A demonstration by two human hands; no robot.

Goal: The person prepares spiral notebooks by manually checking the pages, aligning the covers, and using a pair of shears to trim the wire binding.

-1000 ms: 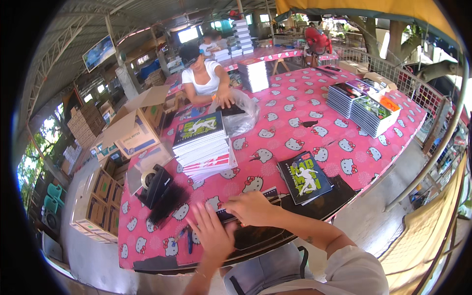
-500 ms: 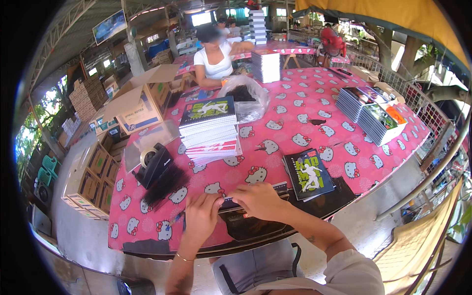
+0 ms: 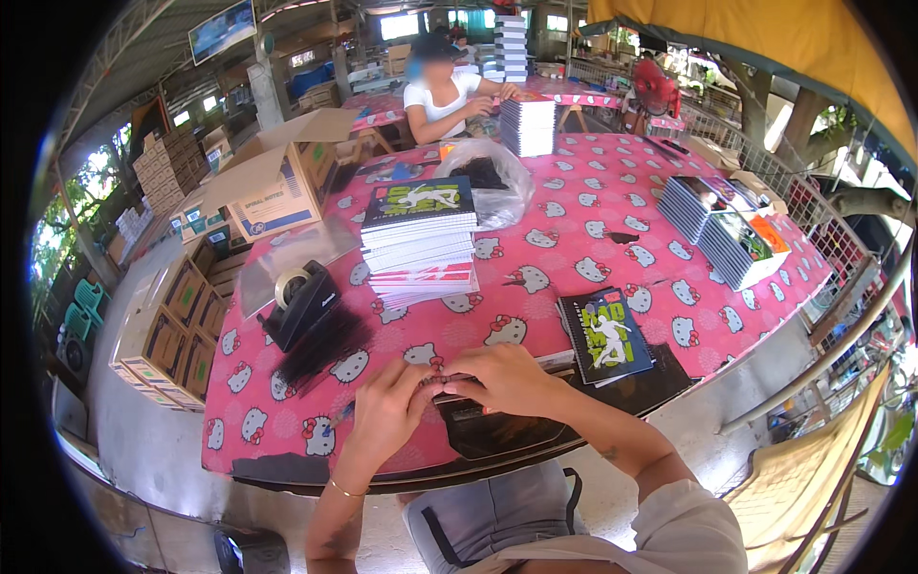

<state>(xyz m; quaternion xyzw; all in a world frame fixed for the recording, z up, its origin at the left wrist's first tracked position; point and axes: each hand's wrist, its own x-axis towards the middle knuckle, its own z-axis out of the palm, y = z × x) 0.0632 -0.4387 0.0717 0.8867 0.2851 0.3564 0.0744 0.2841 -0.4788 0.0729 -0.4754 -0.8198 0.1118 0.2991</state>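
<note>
My left hand [image 3: 387, 407] and right hand [image 3: 507, 380] meet near the table's front edge, thumbs and fingertips pinched together. Between them is the end of the dark binding of a spiral notebook [image 3: 558, 361], seen edge-on and mostly hidden by my right hand. Under the hands lies a black board [image 3: 497, 435]. Just right of my right hand, a dark notebook [image 3: 604, 335] with green lettering and a white figure lies face up. Beyond the hands stands a tall stack of spiral notebooks [image 3: 421, 239].
Left of the stack are a black tape dispenser [image 3: 298, 306] and a bundle of thin black strands [image 3: 325, 344]. A clear bag [image 3: 507, 191] holds dark material. More notebooks [image 3: 717, 230] sit right, cartons [image 3: 277, 201] left. Across the pink table [image 3: 535, 330], a person [image 3: 445, 96] handles another stack [image 3: 528, 126].
My hands have closed in on the left end of the binding, the right hand shifting slightly left. The person opposite now has both hands raised toward their stack. The view has shifted slightly.
</note>
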